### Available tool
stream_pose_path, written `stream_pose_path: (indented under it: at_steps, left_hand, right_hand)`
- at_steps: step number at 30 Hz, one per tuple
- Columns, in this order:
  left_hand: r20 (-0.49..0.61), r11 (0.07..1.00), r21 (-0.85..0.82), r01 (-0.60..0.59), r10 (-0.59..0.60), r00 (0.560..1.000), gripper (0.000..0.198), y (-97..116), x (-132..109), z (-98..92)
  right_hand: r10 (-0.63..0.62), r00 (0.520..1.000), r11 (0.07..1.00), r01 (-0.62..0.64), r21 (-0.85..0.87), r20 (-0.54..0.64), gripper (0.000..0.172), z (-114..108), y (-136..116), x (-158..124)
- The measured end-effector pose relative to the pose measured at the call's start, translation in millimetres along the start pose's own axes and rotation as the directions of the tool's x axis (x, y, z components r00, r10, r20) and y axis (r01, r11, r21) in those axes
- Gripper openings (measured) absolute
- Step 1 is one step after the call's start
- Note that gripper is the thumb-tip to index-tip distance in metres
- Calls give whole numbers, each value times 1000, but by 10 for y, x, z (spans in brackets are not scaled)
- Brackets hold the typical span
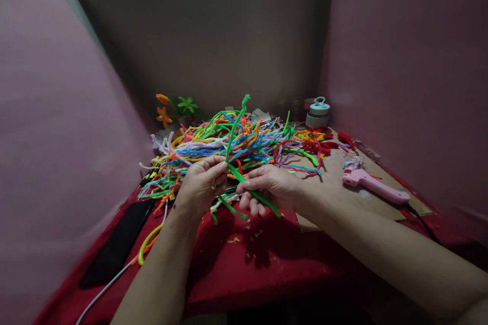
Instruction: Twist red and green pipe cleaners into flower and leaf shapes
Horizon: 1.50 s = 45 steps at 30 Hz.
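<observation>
Green pipe cleaners (231,138) run between my two hands, one end standing up with a small crimped tip. My left hand (204,183) pinches them near the middle, thumb against fingers. With thumb and forefinger, my right hand (270,188) grips the lower green stretch, which slants down to the right past the fingers. Other green ends hang below the left hand. Just behind both hands lies a large heap of pipe cleaners (206,147) in many colours.
A pink hot glue gun (375,186) rests on a board (366,208) at right. Behind it stands a lidded jar (318,112). A black phone-like slab (118,244) and a white cable (104,289) lie left on the red cloth (244,284). Pipe-cleaner flowers (164,114) stand at back left.
</observation>
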<state>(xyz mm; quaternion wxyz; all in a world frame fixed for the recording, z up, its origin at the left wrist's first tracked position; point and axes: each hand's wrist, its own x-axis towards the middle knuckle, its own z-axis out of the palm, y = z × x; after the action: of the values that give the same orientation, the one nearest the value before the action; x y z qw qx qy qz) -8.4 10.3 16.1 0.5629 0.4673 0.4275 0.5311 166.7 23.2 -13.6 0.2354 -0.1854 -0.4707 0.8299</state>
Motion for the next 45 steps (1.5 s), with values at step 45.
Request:
stream_pose_path:
  at_steps: [45]
  left_hand:
    - [73, 995, 95, -35, 28, 997, 26, 22, -230, 196]
  right_hand:
    - [-328, 894, 800, 91, -592, -305, 18, 373, -70, -323]
